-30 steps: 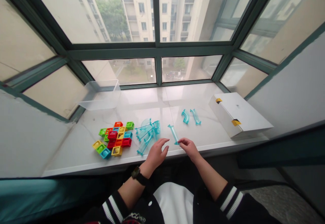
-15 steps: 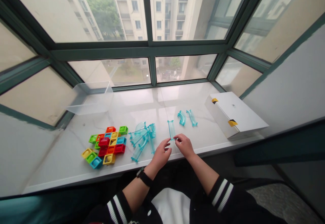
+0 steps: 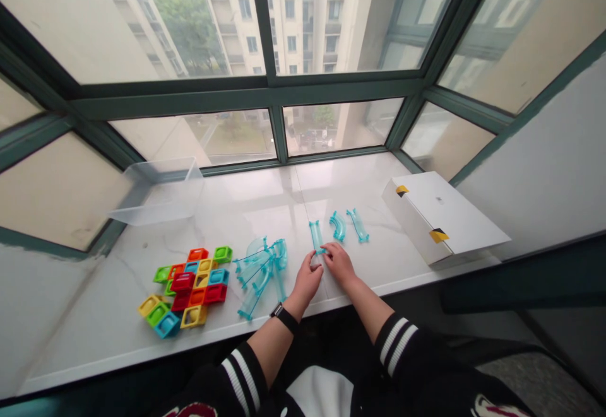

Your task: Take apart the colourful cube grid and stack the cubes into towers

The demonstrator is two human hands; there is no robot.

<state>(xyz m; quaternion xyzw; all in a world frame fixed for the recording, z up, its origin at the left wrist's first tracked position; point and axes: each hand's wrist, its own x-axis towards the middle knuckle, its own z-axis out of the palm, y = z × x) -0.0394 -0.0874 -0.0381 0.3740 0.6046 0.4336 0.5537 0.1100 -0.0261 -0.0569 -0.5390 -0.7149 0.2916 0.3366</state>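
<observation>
A straight see-through blue track piece [image 3: 315, 234] lies on the white sill in front of me. My left hand [image 3: 307, 279] pinches its near end from the left, thumb and finger together. From the right, my right hand [image 3: 339, 264] has its fingers closed on that same end. To the right lie a curved blue track piece [image 3: 338, 226] and another fairly straight blue track piece [image 3: 358, 225]. A heap of similar blue track pieces [image 3: 260, 269] rests left of my left hand.
Coloured blocks [image 3: 194, 287] in red, yellow, green and blue sit further left. A clear plastic bin [image 3: 158, 216] stands at the back left by the window. On the right is a white box [image 3: 454, 209] with yellow-and-black tabs. The sill's front edge [image 3: 392, 289] runs close to my forearms.
My left hand has moved in to the near end of the straight track piece and closed there. My right hand stays at that end. The view has shifted slightly.
</observation>
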